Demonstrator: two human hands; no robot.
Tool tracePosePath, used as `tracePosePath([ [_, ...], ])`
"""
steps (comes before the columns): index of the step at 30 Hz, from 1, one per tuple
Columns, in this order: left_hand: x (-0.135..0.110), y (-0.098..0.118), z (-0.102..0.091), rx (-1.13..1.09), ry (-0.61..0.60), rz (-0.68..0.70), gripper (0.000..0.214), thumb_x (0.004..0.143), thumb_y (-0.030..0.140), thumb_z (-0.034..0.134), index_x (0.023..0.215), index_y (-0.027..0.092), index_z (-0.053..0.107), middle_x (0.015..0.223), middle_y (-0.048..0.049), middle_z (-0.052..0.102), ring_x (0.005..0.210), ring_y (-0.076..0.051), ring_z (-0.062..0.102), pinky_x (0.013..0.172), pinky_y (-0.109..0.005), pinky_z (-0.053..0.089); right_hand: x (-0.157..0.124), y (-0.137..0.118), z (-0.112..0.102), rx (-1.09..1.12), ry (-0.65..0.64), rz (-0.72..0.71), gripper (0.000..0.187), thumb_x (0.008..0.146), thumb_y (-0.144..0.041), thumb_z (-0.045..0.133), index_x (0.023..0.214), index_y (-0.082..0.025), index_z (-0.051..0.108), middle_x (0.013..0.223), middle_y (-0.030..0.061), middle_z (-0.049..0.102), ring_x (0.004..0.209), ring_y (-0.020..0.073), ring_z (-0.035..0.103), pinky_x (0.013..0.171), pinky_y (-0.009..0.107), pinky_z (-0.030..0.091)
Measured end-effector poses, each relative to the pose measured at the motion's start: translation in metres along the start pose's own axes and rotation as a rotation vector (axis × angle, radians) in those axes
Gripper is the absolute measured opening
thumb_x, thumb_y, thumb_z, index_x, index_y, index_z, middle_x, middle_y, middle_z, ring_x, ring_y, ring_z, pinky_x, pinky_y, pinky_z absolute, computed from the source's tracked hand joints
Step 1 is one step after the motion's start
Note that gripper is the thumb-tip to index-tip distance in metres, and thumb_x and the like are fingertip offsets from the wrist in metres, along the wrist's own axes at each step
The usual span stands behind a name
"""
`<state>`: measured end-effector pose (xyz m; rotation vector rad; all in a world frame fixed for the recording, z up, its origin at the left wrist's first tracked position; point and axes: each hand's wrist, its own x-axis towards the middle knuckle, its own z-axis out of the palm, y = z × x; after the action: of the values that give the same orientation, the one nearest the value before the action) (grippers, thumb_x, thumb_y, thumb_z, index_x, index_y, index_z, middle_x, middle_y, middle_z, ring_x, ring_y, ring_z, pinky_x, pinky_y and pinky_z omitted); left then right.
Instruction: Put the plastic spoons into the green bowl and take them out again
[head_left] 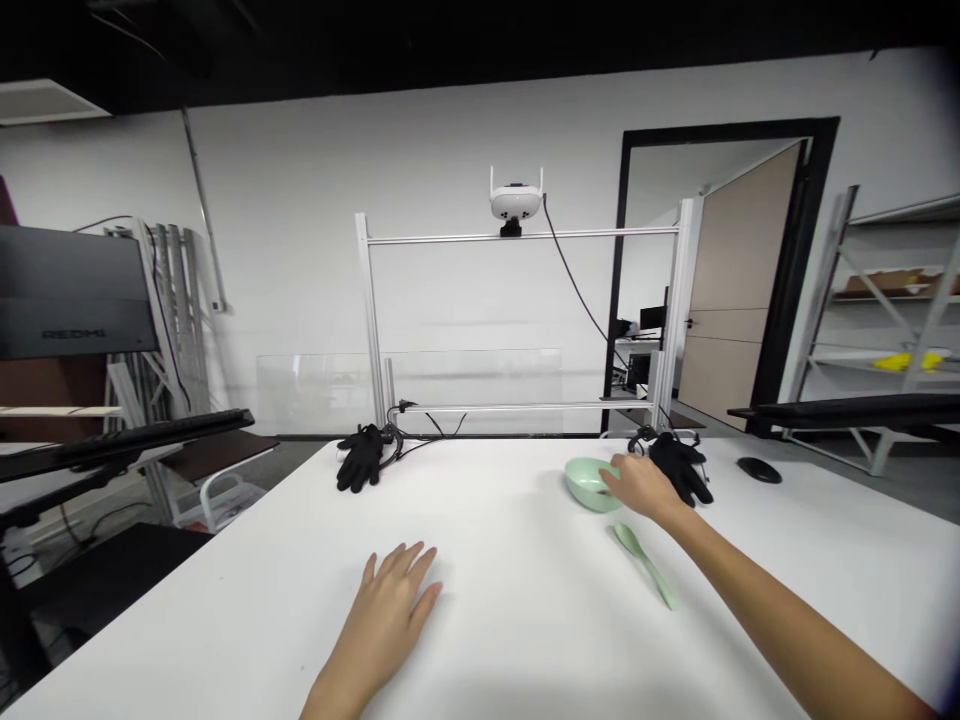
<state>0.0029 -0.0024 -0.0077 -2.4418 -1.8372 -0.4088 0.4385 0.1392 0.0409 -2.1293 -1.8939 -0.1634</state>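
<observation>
My left hand [390, 605] lies flat on the white table [510, 600], fingers stretched out and slightly apart, holding nothing. My right hand [637, 485] reaches forward to a pale green bowl [585, 482] and grips its right rim, fingers curled over the edge. A pale green spoon [645, 565] lies on the table just in front of the bowl, beside my right forearm, bowl end toward the bowl. Nothing is visible inside the bowl.
Two black gloves with cables lie at the far side, one at the left [361, 457] and one behind my right hand [681, 465]. A metal frame [517, 238] carries a white camera [516, 200]. A black mouse [759, 469] sits at the far right. A monitor [71, 295] stands left.
</observation>
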Motion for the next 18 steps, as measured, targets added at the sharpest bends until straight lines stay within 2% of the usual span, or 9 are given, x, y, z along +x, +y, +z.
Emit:
tracePosePath([
  [4, -0.001, 0.0, 0.001, -0.012, -0.001, 0.001, 0.051, 0.105, 0.049, 0.038, 0.149, 0.028, 0.053, 0.156, -0.0064, 0.053, 0.147, -0.032, 0.043, 0.121, -0.061, 0.029, 0.026, -0.002, 0.009, -0.004, -0.121, 0.073, 0.044, 0.091, -0.04, 0.051, 0.107, -0.008, 0.075, 0.114, 0.0259, 0.072, 0.109, 0.0328, 0.068, 0.084, 0.036, 0.049],
  [8, -0.002, 0.0, 0.001, -0.011, 0.005, 0.003, 0.051, 0.105, 0.05, 0.038, 0.148, 0.028, 0.054, 0.156, -0.0067, 0.053, 0.147, -0.033, 0.043, 0.12, -0.062, 0.03, 0.039, 0.0, 0.022, 0.016, -0.202, 0.15, 0.042, 0.082, -0.041, 0.065, 0.105, -0.007, 0.076, 0.103, 0.0248, 0.075, 0.098, 0.0316, 0.073, 0.077, 0.034, 0.051],
  [13, -0.003, -0.002, 0.002, -0.002, -0.007, -0.008, 0.051, 0.105, 0.049, 0.038, 0.149, 0.028, 0.053, 0.156, -0.0068, 0.052, 0.147, -0.033, 0.042, 0.121, -0.061, 0.03, 0.043, 0.002, 0.034, 0.027, -0.21, 0.215, 0.059, 0.071, -0.047, 0.078, 0.116, -0.01, 0.074, 0.113, 0.024, 0.074, 0.107, 0.0333, 0.071, 0.083, 0.037, 0.053],
  [18, -0.003, -0.002, 0.002, -0.009, 0.008, 0.003, 0.051, 0.105, 0.048, 0.038, 0.149, 0.028, 0.053, 0.155, -0.0069, 0.053, 0.147, -0.033, 0.043, 0.12, -0.062, 0.03, 0.043, 0.0, 0.039, 0.032, -0.173, 0.243, 0.066, 0.069, -0.052, 0.08, 0.119, -0.009, 0.073, 0.114, 0.0267, 0.073, 0.106, 0.0353, 0.072, 0.085, 0.041, 0.054],
])
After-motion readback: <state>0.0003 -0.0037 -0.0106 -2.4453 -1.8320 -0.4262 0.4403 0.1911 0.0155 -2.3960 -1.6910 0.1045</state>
